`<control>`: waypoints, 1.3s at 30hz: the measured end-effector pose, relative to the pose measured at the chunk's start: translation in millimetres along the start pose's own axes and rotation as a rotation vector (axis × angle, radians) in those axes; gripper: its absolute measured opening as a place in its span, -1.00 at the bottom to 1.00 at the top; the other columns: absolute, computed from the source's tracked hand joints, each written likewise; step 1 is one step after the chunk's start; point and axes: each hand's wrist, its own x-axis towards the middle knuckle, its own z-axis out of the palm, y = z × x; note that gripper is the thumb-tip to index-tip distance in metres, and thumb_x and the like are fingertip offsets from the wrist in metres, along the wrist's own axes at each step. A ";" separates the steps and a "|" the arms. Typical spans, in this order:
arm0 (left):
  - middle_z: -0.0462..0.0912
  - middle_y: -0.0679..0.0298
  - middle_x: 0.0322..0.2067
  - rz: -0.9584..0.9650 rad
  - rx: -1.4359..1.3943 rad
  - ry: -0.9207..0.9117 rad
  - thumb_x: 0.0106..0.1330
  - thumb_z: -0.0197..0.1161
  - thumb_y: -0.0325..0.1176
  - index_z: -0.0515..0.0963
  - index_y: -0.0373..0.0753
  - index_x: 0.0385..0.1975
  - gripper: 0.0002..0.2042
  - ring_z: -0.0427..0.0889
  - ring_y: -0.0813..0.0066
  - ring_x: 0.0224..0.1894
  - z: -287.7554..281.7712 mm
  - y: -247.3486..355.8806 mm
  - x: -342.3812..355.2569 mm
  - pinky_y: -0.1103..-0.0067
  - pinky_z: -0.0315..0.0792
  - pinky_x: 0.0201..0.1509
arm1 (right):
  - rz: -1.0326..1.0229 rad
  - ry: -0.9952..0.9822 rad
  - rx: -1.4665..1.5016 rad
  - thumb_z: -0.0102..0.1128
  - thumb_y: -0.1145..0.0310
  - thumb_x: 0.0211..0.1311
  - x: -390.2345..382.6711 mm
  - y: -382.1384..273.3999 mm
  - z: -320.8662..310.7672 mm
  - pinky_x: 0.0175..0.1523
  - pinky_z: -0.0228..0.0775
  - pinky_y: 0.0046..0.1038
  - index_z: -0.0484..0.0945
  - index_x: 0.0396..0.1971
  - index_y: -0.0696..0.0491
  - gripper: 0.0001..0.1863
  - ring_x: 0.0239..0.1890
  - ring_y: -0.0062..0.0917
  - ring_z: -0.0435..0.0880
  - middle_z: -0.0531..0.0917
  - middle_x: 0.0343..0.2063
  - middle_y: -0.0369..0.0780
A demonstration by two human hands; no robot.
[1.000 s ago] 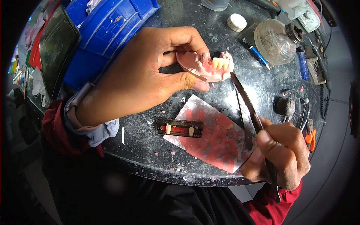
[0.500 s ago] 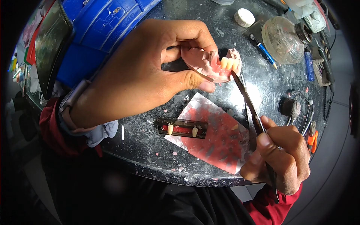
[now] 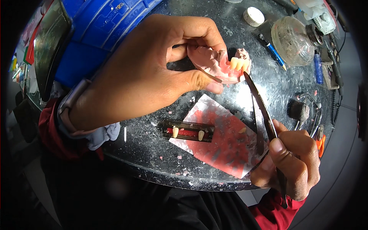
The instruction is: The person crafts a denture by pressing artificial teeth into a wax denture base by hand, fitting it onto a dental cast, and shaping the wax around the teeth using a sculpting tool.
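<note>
Left sleeve (image 3: 53, 132): deep red, loose and wrinkled, partly in shadow
Wristband (image 3: 71, 99): smooth, pale pinkish grey with a darker rim, worn just above the left cuff
Right sleeve (image 3: 279, 211): brighter red, creased
Lower clothing (image 3: 199, 209): black, softly folded, beyond the front edge of the counter (image 3: 143, 159); exact garment unclear
Left hand (image 3: 168, 53): ungloved
Right hand (image 3: 294, 163): ungloved, thumbnail short

2-tooth strip (image 3: 188, 132) ptly. on paper (image 3: 226, 153)

Pink model (image 3: 207, 60), cream-yellow teeth (image 3: 237, 64)
Tool (image 3: 262, 105) dark; sheet (image 3: 220, 143) white, blotched red-pink; bin (image 3: 103, 32) blue; table (image 3: 147, 153) black, flecked white and pink; cap (image 3: 253, 16) white; sleeve (image 3: 281, 212) red.
</note>
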 end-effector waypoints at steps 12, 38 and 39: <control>0.47 0.26 -0.39 -0.002 -0.036 0.003 -0.09 0.31 -0.70 0.43 -0.39 -0.34 -0.71 0.52 0.57 -0.22 0.8 0.2 -0.6 0.62 0.47 -0.04 | 0.095 0.039 -0.021 0.06 0.53 -0.08 1.3 2.3 -3.1 -0.60 0.30 -0.58 0.44 -0.47 0.25 -0.87 -0.69 -0.58 0.43 0.45 -0.66 -0.14; 0.48 0.26 -0.36 0.012 -0.028 0.009 -0.07 0.27 -0.73 0.42 -0.37 -0.33 -0.72 0.53 0.57 -0.21 2.8 -0.2 -0.5 0.62 0.45 -0.03 | 0.058 0.002 0.143 -0.01 0.47 0.02 -1.1 14.7 -9.0 -0.68 0.26 -0.60 0.35 -0.41 0.26 -0.83 -0.74 -0.54 0.47 0.45 -0.61 -0.05; 0.47 0.27 -0.36 0.015 -0.030 0.014 -0.07 0.27 -0.73 0.42 -0.37 -0.33 -0.71 0.53 0.57 -0.21 2.8 -0.8 -0.8 0.62 0.45 -0.03 | 0.060 -0.008 0.139 -0.01 0.47 0.03 -1.5 14.3 -8.5 -0.68 0.26 -0.60 0.35 -0.41 0.26 -0.83 -0.75 -0.54 0.47 0.45 -0.61 -0.06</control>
